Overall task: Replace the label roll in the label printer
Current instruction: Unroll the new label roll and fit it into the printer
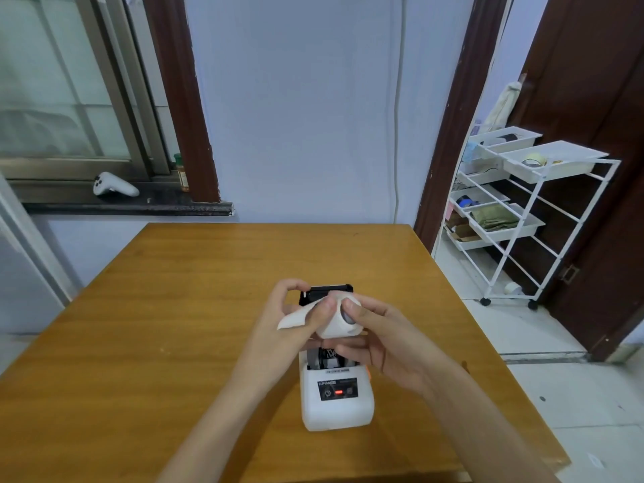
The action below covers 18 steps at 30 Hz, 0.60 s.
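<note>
A white label printer (pixel 336 402) stands on the wooden table (pixel 174 325) near its front edge, a red light lit on its black panel. Its black lid (pixel 326 292) is swung open toward the far side, and the roll bay shows dark between my hands. Just above the open bay I hold a white label roll (pixel 336 324). My right hand (pixel 380 339) grips the roll at its core end. My left hand (pixel 289 318) pinches the loose paper tail (pixel 292 318) that hangs off the roll to the left.
A white wheeled rack (pixel 522 210) with trays stands in the doorway at right. A white game controller (pixel 113 185) and a small jar (pixel 181 172) sit on the window sill at left. A wall runs behind the table's far edge.
</note>
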{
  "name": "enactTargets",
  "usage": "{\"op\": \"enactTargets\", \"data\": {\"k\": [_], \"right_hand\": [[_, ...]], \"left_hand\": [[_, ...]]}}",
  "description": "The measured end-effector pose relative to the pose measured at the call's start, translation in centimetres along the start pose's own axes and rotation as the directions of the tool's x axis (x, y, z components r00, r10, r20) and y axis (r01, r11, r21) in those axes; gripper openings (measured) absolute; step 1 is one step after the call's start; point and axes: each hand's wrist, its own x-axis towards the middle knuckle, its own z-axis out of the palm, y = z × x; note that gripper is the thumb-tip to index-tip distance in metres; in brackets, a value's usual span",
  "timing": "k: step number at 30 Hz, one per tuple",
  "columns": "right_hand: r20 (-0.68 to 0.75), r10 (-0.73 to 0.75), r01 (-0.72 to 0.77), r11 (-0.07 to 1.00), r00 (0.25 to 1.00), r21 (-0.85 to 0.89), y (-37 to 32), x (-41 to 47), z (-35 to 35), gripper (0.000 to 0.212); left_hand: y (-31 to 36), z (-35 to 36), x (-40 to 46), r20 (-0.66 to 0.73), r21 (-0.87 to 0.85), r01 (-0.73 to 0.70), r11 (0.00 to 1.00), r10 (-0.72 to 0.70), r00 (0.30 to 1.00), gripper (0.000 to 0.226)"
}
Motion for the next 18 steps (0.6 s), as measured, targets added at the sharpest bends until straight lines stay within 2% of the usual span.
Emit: {"op": "enactTargets", "data": {"k": [5, 7, 12, 18], "right_hand": [[-0.025, 0.009, -0.007, 0.995, 1.000, 0.096, 0.1, 0.1, -0.4, 0.042], [-0.029, 0.013, -0.010, 0.997, 1.000, 0.082, 0.2, 0.2, -0.5, 0.044], [-0.009, 0.005, -0.005, 0.997, 1.000, 0.073, 0.2, 0.1, -0.6, 0.044], [0.060, 0.034, -0.041, 0.993, 0.998, 0.109, 0.5, -0.4, -1.0, 0.044]], "left_hand": [[0.2, -0.1, 0.4, -0.103, 0.105, -0.179, 0.978, 0.190, 0.976, 0.009], [0.0, -0.3, 0.5, -0.156, 0.117, -0.233, 0.965, 0.250, 0.956, 0.014], [0.8, -0.4, 0.9, -0.304, 0.057, -0.285, 0.957, 0.289, 0.908, 0.018], [1.2, -0.4, 0.9, -0.330, 0.007, -0.289, 0.957, 0.275, 0.903, 0.013]]}}
